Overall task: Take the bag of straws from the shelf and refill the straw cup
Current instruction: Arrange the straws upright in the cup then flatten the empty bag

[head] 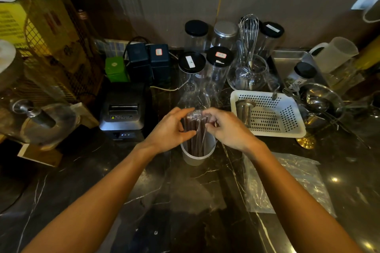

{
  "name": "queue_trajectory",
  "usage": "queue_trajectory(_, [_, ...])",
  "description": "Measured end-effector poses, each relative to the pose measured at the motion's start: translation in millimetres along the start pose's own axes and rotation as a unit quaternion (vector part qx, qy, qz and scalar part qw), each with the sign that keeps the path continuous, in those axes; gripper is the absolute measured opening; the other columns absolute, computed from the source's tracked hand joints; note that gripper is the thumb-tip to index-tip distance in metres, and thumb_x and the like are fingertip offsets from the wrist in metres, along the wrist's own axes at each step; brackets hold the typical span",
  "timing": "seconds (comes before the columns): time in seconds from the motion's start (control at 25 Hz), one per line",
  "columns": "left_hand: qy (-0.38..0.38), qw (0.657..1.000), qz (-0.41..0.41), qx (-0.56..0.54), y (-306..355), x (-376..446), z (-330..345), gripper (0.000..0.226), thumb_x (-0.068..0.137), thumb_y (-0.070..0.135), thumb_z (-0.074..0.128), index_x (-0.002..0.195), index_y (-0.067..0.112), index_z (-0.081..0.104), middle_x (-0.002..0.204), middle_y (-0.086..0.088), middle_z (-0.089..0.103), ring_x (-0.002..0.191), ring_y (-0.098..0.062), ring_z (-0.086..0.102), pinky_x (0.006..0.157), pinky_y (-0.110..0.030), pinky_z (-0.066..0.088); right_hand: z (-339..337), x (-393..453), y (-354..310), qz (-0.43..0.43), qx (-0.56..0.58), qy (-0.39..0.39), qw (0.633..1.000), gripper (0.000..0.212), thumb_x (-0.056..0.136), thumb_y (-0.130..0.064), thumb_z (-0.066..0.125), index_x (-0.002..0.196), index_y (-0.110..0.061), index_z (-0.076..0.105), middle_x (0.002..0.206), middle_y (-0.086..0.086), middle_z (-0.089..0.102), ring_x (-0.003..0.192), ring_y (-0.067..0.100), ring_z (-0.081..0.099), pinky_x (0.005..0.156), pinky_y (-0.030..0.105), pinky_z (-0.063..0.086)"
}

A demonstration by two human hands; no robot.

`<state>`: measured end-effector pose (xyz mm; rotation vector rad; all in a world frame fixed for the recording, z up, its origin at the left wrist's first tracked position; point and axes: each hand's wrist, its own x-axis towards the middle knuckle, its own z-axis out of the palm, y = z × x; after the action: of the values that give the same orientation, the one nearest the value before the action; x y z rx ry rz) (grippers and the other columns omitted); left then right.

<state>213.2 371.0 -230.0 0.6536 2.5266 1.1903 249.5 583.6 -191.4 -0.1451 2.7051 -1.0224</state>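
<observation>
Both hands, left hand [171,129] and right hand [225,128], pinch wrapped straws [194,129] upright in the straw cup [198,155] | emptied bag [287,183] lies right | risk: cup tipping if straws lean

- The receipt printer [123,112] at about nine o'clock from the centre carries a small sticker with a yellow warning triangle; the print beside it is too small to read.
- The jar lids [219,55] toward twelve o'clock bear white and red labels, their writing blurred.
- The yellow sheet [10,24] at ten o'clock shows lines of dark print, none legible.
- The dark tin [159,61] has a red-edged label, unreadable.
</observation>
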Motion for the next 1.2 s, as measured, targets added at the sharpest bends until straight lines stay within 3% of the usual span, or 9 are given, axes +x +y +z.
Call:
queue_trajectory(0.12, [0.012, 1.0, 0.008, 0.021, 0.1, -3.0, 3.4, 0.09, 0.088, 0.03, 0.078, 0.161, 0.027, 0.026, 0.137, 0.002, 0.047, 0.116, -0.01, 0.048, 0.102, -0.024, 0.045, -4.8, -3.0, -1.4, -0.005, 0.002, 0.029, 1.0, 0.053, 0.102, -0.023, 0.063, 0.153, -0.027, 0.048, 0.097, -0.014, 0.064, 0.09, 0.002, 0.063, 0.083, 0.034, 0.053])
queue_trajectory(0.24, [0.005, 0.999, 0.019, 0.028, -0.1, -2.1, 3.2, 0.097, 0.085, 0.039, 0.08, 0.162, 0.026, 0.023, 0.142, 0.001, 0.044, 0.121, -0.012, 0.048, 0.107, -0.032, 0.047, -14.8, -15.2, -1.5, 0.013, -0.028, 0.045, 0.998, 0.057, 0.099, -0.039, 0.067, 0.151, -0.029, 0.045, 0.094, -0.012, 0.06, 0.084, 0.003, 0.061, 0.073, 0.033, 0.052])
queue_trajectory(0.36, [0.023, 0.996, 0.034, 0.081, -0.5, 0.7, 7.2, 0.103, 0.078, 0.053, 0.08, 0.161, 0.024, 0.026, 0.143, -0.002, 0.048, 0.125, -0.017, 0.051, 0.108, -0.039, 0.05, -25.5, -31.2, 0.8, 0.065, -0.016, -0.031, 0.997, 0.064, 0.089, -0.052, 0.076, 0.143, -0.033, 0.045, 0.098, -0.005, 0.064, 0.089, 0.012, 0.066, 0.079, 0.04, 0.057])
queue_trajectory(0.44, [0.065, 0.992, 0.031, 0.105, 0.7, 5.8, 11.9, 0.104, 0.075, 0.055, 0.082, 0.16, 0.024, 0.029, 0.144, -0.004, 0.051, 0.129, -0.021, 0.05, 0.109, -0.04, 0.048, -23.8, -36.1, 3.9, 0.077, -0.032, -0.078, 0.993, 0.068, 0.082, -0.056, 0.082, 0.135, -0.032, 0.045, 0.097, -0.002, 0.065, 0.082, 0.012, 0.064, 0.069, 0.034, 0.054])
queue_trajectory(0.6, [0.068, 0.994, 0.036, 0.071, 1.3, 11.9, 21.8, 0.089, 0.084, 0.036, 0.081, 0.159, 0.023, 0.034, 0.145, -0.004, 0.054, 0.136, -0.021, 0.05, 0.114, -0.044, 0.046, -3.8, -30.3, 7.4, 0.051, -0.06, -0.085, 0.993, 0.04, 0.088, -0.047, 0.079, 0.112, -0.029, 0.052, 0.087, 0.0, 0.069, 0.077, 0.019, 0.068, 0.069, 0.043, 0.054])
queue_trajectory(0.72, [0.054, 0.996, 0.049, 0.041, -2.6, 11.9, 24.8, 0.071, 0.089, 0.03, 0.076, 0.152, 0.022, 0.044, 0.141, -0.003, 0.06, 0.132, -0.019, 0.057, 0.108, -0.047, 0.052, 5.2, -25.9, 3.4, 0.01, -0.076, -0.1, 0.992, 0.026, 0.091, -0.047, 0.076, 0.103, -0.031, 0.06, 0.079, -0.008, 0.064, 0.073, 0.01, 0.063, 0.064, 0.032, 0.047])
queue_trajectory(0.92, [0.052, 0.997, 0.06, 0.0, -0.3, 13.5, 23.3, 0.054, 0.09, 0.026, 0.076, 0.14, 0.023, 0.056, 0.127, 0.003, 0.071, 0.116, -0.01, 0.068, 0.097, -0.04, 0.059, 29.8, -19.5, -11.0, -0.08, -0.131, -0.104, 0.983, 0.027, 0.099, -0.045, 0.065, 0.121, -0.029, 0.069, 0.066, -0.014, 0.054, 0.06, -0.001, 0.05, 0.058, 0.023, 0.033])
queue_trajectory(1.08, [0.037, 0.998, 0.049, -0.005, -3.4, 14.0, 21.8, 0.054, 0.09, 0.029, 0.076, 0.141, 0.025, 0.056, 0.127, 0.003, 0.071, 0.116, -0.009, 0.068, 0.099, -0.041, 0.058, 50.1, -14.2, -14.1, -0.106, -0.11, -0.086, 0.985, 0.018, 0.101, -0.037, 0.063, 0.101, -0.024, 0.077, 0.077, -0.012, 0.066, 0.069, 0.003, 0.056, 0.066, 0.027, 0.042])
queue_trajectory(1.2, [0.043, 0.998, 0.054, -0.007, -4.9, 13.7, 16.6, 0.064, 0.09, 0.03, 0.075, 0.148, 0.024, 0.049, 0.14, 0.0, 0.064, 0.128, -0.013, 0.061, 0.106, -0.042, 0.055, 44.6, -16.9, -8.7, -0.085, -0.071, -0.059, 0.992, 0.019, 0.103, -0.033, 0.061, 0.093, -0.025, 0.075, 0.079, -0.006, 0.071, 0.072, 0.008, 0.064, 0.068, 0.034, 0.051])
